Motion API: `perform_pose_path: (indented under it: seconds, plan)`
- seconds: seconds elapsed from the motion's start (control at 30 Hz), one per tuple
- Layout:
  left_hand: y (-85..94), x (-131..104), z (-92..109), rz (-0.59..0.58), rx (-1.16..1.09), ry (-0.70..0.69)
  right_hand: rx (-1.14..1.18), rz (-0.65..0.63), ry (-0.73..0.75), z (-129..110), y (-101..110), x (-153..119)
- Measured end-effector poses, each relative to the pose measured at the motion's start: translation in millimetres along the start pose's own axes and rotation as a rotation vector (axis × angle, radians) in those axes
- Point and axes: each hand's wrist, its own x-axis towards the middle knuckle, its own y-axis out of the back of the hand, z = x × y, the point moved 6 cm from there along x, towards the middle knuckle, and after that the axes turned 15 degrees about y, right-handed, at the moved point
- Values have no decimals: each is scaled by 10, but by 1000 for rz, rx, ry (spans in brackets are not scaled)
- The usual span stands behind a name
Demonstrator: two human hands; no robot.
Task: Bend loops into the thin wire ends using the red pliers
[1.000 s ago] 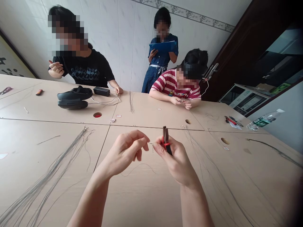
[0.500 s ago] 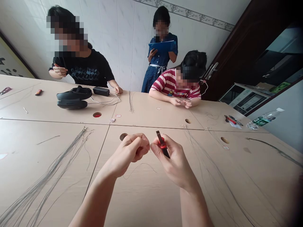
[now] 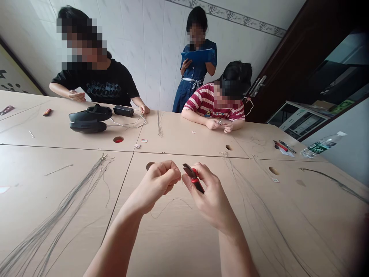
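Over the middle of the tabletop (image 3: 170,248), well short of its far edge, the left hand (image 3: 161,181) closes thumb and fingertips on a fine wire (image 3: 182,181), whose short end shows in the narrow gap between the hands. The right hand (image 3: 208,188) wraps its fingers round red-and-black pliers (image 3: 190,172), their nose pointing up and toward the left hand; its thumb and forefinger come close to the wire end, though whether they touch it I cannot tell, nor whether the plier jaws are parted. Below the hands a thin strand (image 3: 173,199) curves across the tabletop; its link to the held wire is unclear. Something this fine seems best pinched right beside its end, where it has little room to bend, with both wrists level and the fingertips nearly meeting. The pliers look safest lying back in the palm, so that their nose neither nicks the wire nor blocks the view. The loose strand should hang slack, clear of the wire bundle (image 3: 69,194) stretching toward the tabletop's near left corner, as a snag could tug the end free.
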Motion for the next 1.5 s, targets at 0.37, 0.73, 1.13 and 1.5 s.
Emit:
perform_pose_path:
  seconds: [0.37,0.73,1.13,1.5]
  plan:
    - [1,-111,128,81,238,-274,342,-67,-169,20,-7,-11]
    - [-9,-106,128,155,454,-446,816,-72,-389,286,-151,-6]
    - [129,-100,114,153,352,-290,547,4,-281,243,-19,19]
    - [100,-90,122,153,322,-357,401,32,-243,167,32,19]
